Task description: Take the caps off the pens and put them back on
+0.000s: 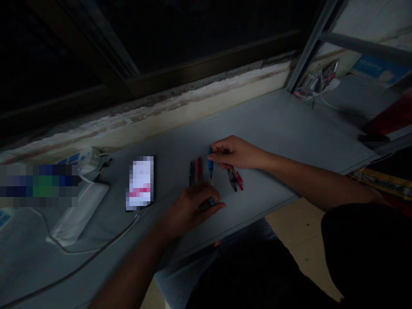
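My right hand (233, 152) pinches a blue pen (210, 165) between thumb and fingers, its narrow lower end pointing down toward my left hand. My left hand (199, 201) is closed on a small bluish pen part (211, 201) between thumb and fingers, just below the pen; its exact shape is hard to make out. Left of the blue pen, a red pen (198, 167) and a black pen (192, 171) lie side by side on the desk. Below my right hand lie a dark pen (232, 179) and a red pen piece (240, 181), close together.
A lit phone (140, 184) lies on the grey desk (270, 124), with a cable (119, 234) at its lower end. Farther left are a white power strip (88, 159) and a pale long box (79, 212). A metal frame post (309, 51) stands at the right.
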### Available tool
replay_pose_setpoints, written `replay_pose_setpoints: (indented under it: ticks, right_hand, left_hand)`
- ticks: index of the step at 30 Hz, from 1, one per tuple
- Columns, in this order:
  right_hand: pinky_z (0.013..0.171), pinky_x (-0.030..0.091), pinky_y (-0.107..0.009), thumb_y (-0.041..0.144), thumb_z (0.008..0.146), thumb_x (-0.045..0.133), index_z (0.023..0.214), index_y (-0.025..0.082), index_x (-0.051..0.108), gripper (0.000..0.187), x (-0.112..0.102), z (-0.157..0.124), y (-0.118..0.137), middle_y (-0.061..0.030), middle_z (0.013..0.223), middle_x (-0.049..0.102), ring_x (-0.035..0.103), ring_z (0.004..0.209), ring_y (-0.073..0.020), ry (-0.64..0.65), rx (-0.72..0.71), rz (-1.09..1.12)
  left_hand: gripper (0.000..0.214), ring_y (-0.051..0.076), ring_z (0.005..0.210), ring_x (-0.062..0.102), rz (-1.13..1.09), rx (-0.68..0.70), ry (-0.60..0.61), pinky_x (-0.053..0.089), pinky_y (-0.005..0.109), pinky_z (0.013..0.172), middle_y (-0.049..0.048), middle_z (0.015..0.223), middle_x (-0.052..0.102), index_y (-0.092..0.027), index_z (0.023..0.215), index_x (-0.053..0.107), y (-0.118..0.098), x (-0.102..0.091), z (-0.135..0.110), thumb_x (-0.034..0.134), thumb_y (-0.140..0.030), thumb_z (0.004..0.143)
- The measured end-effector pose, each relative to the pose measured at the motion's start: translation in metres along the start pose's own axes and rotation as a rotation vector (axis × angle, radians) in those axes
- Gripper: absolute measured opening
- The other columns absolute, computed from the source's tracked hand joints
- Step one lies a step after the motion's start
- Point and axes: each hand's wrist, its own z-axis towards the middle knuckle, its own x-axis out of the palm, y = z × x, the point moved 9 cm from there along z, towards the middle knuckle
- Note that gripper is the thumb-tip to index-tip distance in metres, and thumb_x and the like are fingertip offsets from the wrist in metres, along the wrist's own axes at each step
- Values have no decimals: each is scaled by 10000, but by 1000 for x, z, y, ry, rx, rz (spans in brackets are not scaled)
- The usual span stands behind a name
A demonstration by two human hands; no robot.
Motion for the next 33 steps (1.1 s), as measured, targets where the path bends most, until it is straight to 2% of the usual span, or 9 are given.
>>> replay_pose_setpoints:
  ticks: [5, 8, 14, 19, 30, 33]
  right_hand:
    - [666, 404, -254, 347, 1109, 680, 771, 201, 551, 390, -1, -3, 4, 58, 634, 631, 540, 580, -60, -30, -1, -80]
    - [669, 393, -261, 320, 1102, 672, 776, 201, 552, 367, -1, -3, 5, 55, 634, 634, 542, 582, -66, -41, 1, -112]
    - [714, 391, -276, 343, 1081, 670, 783, 206, 557, 347, 2, -2, 8, 44, 642, 652, 534, 601, -86, -27, -15, -177]
    - [733, 388, -282, 359, 1083, 674, 792, 206, 562, 347, 1, -2, 5, 38, 660, 667, 551, 616, -94, -16, 23, -228]
    - [731, 379, -291, 279, 1088, 679, 765, 210, 539, 359, 5, -2, 5, 46, 649, 656, 542, 610, -88, 5, 97, -295]
    - [732, 384, -285, 276, 1090, 677, 775, 213, 537, 351, 5, -1, 7, 52, 643, 649, 539, 609, -89, 6, 87, -303]
  left_hand:
    - [376, 132, 721, 655, -22, -6, 25, 536, 261, 685, -16, 896, 688, -224, 995, 694, -1, 4, 1, 743, -564, 1148]
    - [342, 143, 747, 674, -25, -25, 43, 548, 265, 711, -10, 879, 701, -221, 981, 713, 1, 5, 2, 715, -504, 1175]
    - [332, 168, 805, 715, -31, -56, 81, 594, 305, 825, 8, 900, 750, -227, 981, 756, 6, 9, 2, 724, -498, 1171]
    - [327, 159, 777, 702, -37, -72, 87, 599, 301, 791, 9, 944, 755, -232, 1051, 783, 7, 12, 1, 781, -549, 1128]
    - [275, 181, 811, 700, -13, -68, 115, 569, 317, 776, 22, 929, 741, -230, 951, 773, 11, 18, 0, 764, -422, 1148]
    - [226, 176, 799, 696, -13, -61, 118, 570, 317, 765, 17, 940, 741, -230, 997, 785, 11, 19, 0, 821, -422, 1110]
